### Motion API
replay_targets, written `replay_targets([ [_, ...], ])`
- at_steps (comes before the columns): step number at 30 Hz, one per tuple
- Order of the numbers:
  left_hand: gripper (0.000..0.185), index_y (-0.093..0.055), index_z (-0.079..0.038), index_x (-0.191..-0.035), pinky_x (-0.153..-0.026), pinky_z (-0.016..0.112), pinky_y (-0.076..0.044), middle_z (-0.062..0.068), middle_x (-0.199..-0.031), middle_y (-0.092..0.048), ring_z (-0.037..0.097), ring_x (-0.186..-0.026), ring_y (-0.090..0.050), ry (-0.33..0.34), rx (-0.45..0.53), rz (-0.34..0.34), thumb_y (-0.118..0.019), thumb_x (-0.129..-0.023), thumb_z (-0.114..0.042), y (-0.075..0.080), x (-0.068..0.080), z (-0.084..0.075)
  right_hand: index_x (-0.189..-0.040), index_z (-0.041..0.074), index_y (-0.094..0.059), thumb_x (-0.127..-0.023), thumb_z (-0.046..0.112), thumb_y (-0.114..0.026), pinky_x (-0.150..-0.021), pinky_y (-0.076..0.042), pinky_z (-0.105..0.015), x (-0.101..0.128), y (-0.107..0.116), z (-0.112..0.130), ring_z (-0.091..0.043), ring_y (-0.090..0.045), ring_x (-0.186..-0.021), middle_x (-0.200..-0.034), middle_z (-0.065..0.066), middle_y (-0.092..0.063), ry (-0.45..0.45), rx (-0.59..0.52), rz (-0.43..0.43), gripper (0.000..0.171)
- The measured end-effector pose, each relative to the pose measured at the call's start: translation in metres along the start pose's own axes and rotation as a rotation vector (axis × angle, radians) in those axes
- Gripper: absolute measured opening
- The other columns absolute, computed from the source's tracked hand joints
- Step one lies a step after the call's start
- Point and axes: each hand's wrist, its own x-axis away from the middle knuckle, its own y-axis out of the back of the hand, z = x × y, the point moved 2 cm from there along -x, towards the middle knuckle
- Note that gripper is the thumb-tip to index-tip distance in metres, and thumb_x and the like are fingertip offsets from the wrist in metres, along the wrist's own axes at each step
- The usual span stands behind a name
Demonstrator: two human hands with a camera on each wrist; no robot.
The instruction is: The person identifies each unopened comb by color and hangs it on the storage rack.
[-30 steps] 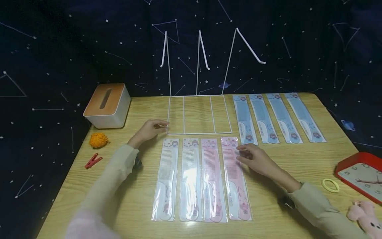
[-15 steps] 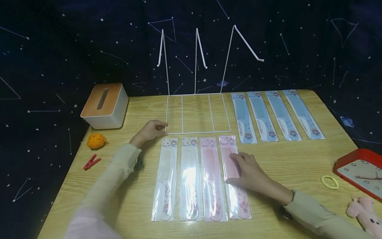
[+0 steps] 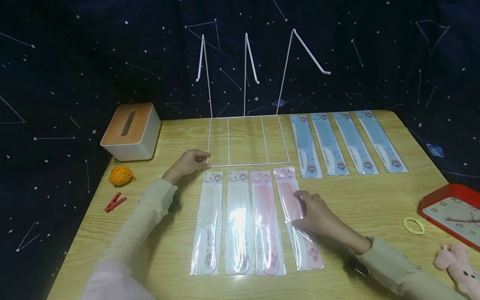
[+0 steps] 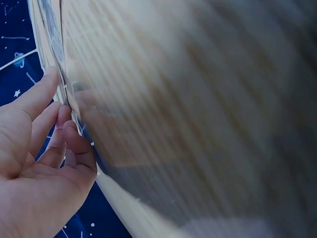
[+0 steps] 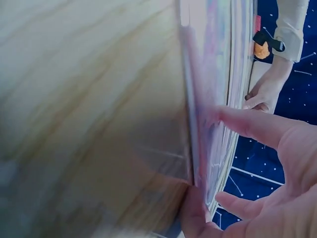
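Observation:
Four packaged combs lie side by side near the table's front: two white ones (image 3: 208, 225) and two pink. My right hand (image 3: 304, 208) pinches the rightmost pink comb packet (image 3: 288, 187) at its middle, thumb under its edge and fingers on top. That packet sits skewed, its lower end swung right. The right wrist view shows the same pink comb packet (image 5: 208, 74) held between thumb and finger. My left hand (image 3: 198, 159) grips the front-left corner of the white wire rack (image 3: 247, 163), and in the left wrist view its fingers (image 4: 59, 124) curl against the wire.
Several blue packaged combs (image 3: 345, 141) lie at the back right. A tissue box (image 3: 129, 131), an orange yarn ball (image 3: 121, 175) and a red clip (image 3: 115, 202) sit at the left. A red clock (image 3: 453, 212), a yellow hair tie (image 3: 413, 226) and a pink plush (image 3: 455, 266) are at the right edge.
My right hand slid from the top of the rightmost pink comb packet down to its middle and took hold of it; the packet's lower end swung right. The left hand stayed put.

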Motion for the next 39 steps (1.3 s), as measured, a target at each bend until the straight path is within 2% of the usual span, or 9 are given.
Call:
replay_targets([
  [4, 0.048, -0.054, 0.002, -0.13, -0.102, 0.043, -0.043, 0.021, -0.136, -0.051, 0.034, -0.119, -0.051, -0.001, -0.002, 0.001, -0.069, -0.088, -0.014, 0.001, 0.001, -0.001, -0.132, -0.003, -0.043, -0.062, 0.017, -0.082, -0.068, -0.049, -0.042, 0.0, 0.001, -0.001, -0.035, -0.048, -0.091, -0.104, -0.028, -0.048, -0.006, -0.008, 0.001, 0.083],
  [9, 0.048, -0.055, 0.001, -0.129, -0.102, 0.043, -0.044, 0.02, -0.135, -0.051, 0.033, -0.119, -0.051, 0.006, 0.008, -0.002, -0.07, -0.087, -0.015, 0.001, 0.0, -0.001, -0.131, -0.006, -0.042, -0.064, 0.018, -0.084, -0.084, -0.05, -0.058, -0.001, 0.004, -0.004, -0.043, -0.052, -0.098, -0.113, -0.035, -0.046, 0.022, -0.041, 0.006, 0.083],
  [13, 0.048, -0.055, 0.001, -0.13, -0.103, 0.044, -0.043, 0.02, -0.135, -0.051, 0.033, -0.12, -0.051, 0.003, 0.012, -0.002, -0.07, -0.087, -0.015, 0.0, 0.0, 0.0, -0.135, -0.006, -0.039, -0.068, 0.013, -0.081, -0.094, -0.043, -0.06, 0.0, 0.01, -0.006, -0.048, -0.051, -0.11, -0.127, -0.037, -0.046, 0.035, -0.105, 0.017, 0.082],
  [15, 0.049, -0.055, 0.0, -0.13, -0.103, 0.044, -0.043, 0.02, -0.136, -0.05, 0.033, -0.12, -0.05, 0.004, 0.013, 0.0, -0.07, -0.087, -0.015, 0.0, 0.0, 0.0, -0.138, -0.004, -0.036, -0.072, 0.01, -0.078, -0.092, -0.047, -0.057, 0.001, 0.015, -0.005, -0.045, -0.054, -0.107, -0.132, -0.036, -0.044, 0.031, -0.13, 0.015, 0.08],
  [19, 0.05, -0.054, 0.0, -0.132, -0.104, 0.044, -0.042, 0.019, -0.137, -0.05, 0.033, -0.12, -0.049, 0.014, 0.015, 0.012, -0.069, -0.087, -0.016, 0.0, -0.001, 0.0, -0.142, 0.004, -0.029, -0.078, 0.005, -0.073, -0.07, -0.057, -0.041, 0.001, 0.032, 0.004, -0.034, -0.06, -0.09, -0.127, -0.037, -0.046, 0.048, -0.205, -0.015, 0.078],
  [22, 0.05, -0.054, -0.001, -0.132, -0.103, 0.044, -0.042, 0.019, -0.137, -0.05, 0.032, -0.119, -0.05, 0.015, 0.013, 0.017, -0.07, -0.087, -0.018, 0.002, 0.0, 0.0, -0.143, 0.006, -0.024, -0.08, -0.003, -0.07, -0.065, -0.058, -0.033, -0.005, 0.048, 0.022, -0.037, -0.06, -0.092, -0.122, -0.035, -0.046, 0.159, -0.322, -0.042, 0.079],
  [25, 0.051, -0.056, -0.001, -0.13, -0.102, 0.044, -0.043, 0.019, -0.135, -0.052, 0.032, -0.117, -0.051, -0.013, 0.002, 0.013, -0.071, -0.086, -0.022, 0.004, 0.001, 0.0, -0.141, 0.003, -0.021, -0.079, -0.01, -0.068, -0.069, -0.058, -0.03, -0.016, 0.061, 0.049, -0.041, -0.058, -0.1, -0.12, -0.033, -0.048, 0.32, -0.422, -0.05, 0.078],
  [30, 0.051, -0.055, 0.001, -0.13, -0.105, 0.043, -0.041, 0.019, -0.133, -0.054, 0.034, -0.123, -0.049, -0.035, 0.016, 0.018, -0.071, -0.086, -0.021, 0.006, 0.003, -0.002, -0.139, 0.002, -0.021, -0.079, -0.014, -0.066, -0.073, -0.058, -0.032, -0.035, 0.073, 0.099, -0.04, -0.058, -0.102, -0.121, -0.033, -0.052, 0.527, -0.506, -0.03, 0.076],
  [39, 0.05, -0.053, 0.003, -0.13, -0.11, 0.041, -0.036, 0.02, -0.135, -0.052, 0.035, -0.128, -0.046, -0.009, -0.027, 0.036, -0.07, -0.087, -0.015, 0.004, 0.0, 0.0, -0.144, 0.007, -0.026, -0.08, -0.014, -0.063, -0.069, -0.06, -0.039, -0.063, 0.077, 0.159, -0.037, -0.056, -0.107, -0.138, -0.024, -0.039, 0.67, -0.512, 0.0, 0.076],
])
